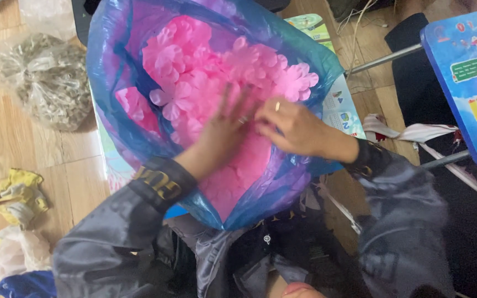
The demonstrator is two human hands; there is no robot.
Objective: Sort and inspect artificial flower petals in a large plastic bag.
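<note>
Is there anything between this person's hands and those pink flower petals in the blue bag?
Nothing visible. The blue plastic bag lies wide open, and both the left hand and the right hand are already inside its mouth, resting straight on the heap of pink petals. No lid, wrap or other thing covers them.

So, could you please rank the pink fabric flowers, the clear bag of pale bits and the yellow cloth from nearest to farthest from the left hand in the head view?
1. Pink fabric flowers: right under the left hand, inside the blue bag.
2. Clear bag of pale bits: on the floor, upper left.
3. Yellow cloth: on the floor at the left edge, farthest.
</note>
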